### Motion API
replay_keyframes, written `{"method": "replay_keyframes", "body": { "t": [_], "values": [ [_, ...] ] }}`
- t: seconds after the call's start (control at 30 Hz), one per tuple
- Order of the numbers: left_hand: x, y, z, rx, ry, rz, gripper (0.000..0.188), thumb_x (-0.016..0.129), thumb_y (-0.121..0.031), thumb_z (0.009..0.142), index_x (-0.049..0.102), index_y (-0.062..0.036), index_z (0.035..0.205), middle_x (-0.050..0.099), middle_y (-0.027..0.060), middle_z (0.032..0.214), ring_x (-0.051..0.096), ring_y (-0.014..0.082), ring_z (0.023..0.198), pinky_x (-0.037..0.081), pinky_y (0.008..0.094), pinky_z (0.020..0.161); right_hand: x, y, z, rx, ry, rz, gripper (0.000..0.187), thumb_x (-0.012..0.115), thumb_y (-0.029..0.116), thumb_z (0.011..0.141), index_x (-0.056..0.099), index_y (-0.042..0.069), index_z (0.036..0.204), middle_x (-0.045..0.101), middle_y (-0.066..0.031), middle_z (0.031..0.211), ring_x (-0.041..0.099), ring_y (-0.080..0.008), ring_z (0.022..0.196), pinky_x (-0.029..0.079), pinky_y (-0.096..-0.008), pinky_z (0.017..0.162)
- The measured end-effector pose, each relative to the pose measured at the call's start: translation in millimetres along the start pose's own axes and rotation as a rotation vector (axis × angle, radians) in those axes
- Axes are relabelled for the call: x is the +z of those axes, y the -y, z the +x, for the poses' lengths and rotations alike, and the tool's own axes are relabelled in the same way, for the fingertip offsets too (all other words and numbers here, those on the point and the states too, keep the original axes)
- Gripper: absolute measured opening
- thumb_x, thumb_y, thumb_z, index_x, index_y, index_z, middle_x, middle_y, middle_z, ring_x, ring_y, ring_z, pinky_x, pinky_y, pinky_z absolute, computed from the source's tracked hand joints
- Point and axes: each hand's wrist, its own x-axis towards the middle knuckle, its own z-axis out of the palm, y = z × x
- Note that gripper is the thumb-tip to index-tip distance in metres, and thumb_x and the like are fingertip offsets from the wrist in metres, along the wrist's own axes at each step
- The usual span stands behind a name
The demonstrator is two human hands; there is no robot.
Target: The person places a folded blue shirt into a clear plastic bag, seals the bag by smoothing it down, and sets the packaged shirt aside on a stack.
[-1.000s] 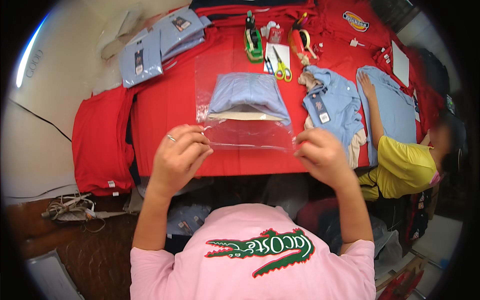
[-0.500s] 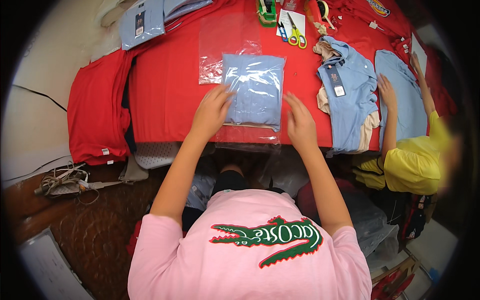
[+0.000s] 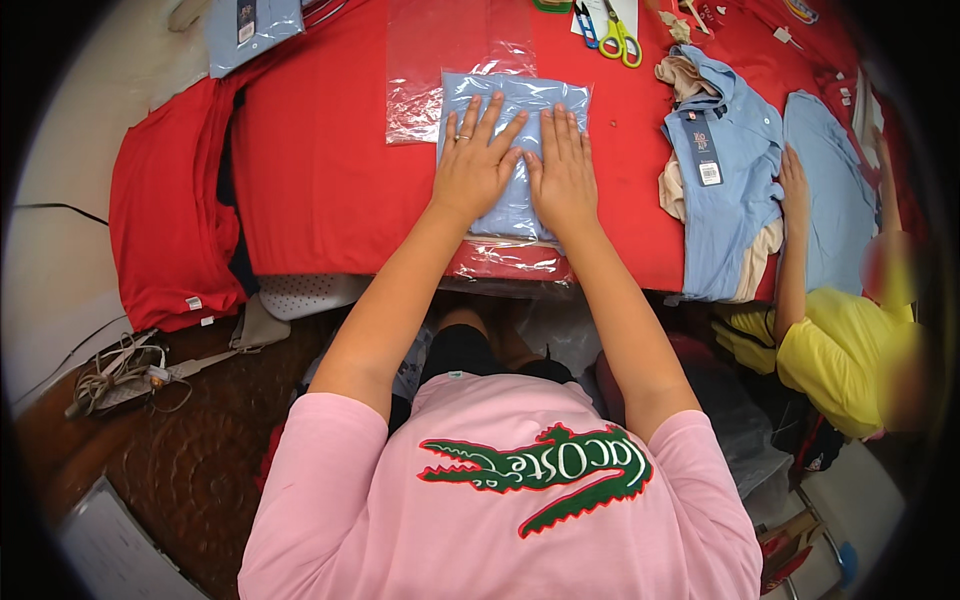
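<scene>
A folded light blue garment (image 3: 515, 205) lies inside a clear plastic bag on the red-covered table, in front of me. My left hand (image 3: 477, 155) rests flat on the left part of the bagged garment, fingers spread and pointing away. Beside it, my right hand (image 3: 564, 170) lies flat on the right part, the two thumbs almost meeting. Neither hand grips anything. The bag's loose clear end (image 3: 510, 262) hangs at the table's near edge. Another clear plastic bag (image 3: 412, 100) lies flat just beyond, to the left.
Red folded clothes (image 3: 175, 210) hang over the left edge. Yellow-handled scissors (image 3: 620, 42) and blue snips (image 3: 586, 28) lie at the back. To the right are a tagged blue shirt (image 3: 720, 170) and a co-worker in yellow (image 3: 840, 345) handling a blue garment (image 3: 828, 190).
Both hands have moved from beside the bagged garment onto its top and now lie flat there. The view has shifted slightly.
</scene>
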Motion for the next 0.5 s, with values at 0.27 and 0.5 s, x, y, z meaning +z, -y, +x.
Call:
{"method": "replay_keyframes", "body": {
  "t": [0.27,0.5],
  "values": [
    [-3,5,4,0.063,-0.023,0.004,0.061,0.057,-0.045,0.110,0.045,-0.0326,0.169,0.028,0.0152,0.181,0.025,0.0427,0.166,0.017,0.0659,0.133,-4,-1,5,-0.043,-0.021,-0.064,0.066,0.054,0.035,0.112,0.040,0.004,0.169,0.036,-0.0212,0.176,0.033,-0.0378,0.164,0.024,-0.0587,0.133],
    [-70,6,-82,0.332,0.306,0.031,0.066,0.065,-0.033,0.107,0.044,-0.0279,0.169,0.025,0.0180,0.181,0.026,0.0414,0.166,0.021,0.0630,0.133,-64,17,-53,-0.290,0.022,-0.013,0.057,0.066,0.017,0.103,0.055,0.012,0.160,0.046,-0.0207,0.170,0.043,-0.0373,0.158,0.031,-0.0579,0.130]
  ]
}}
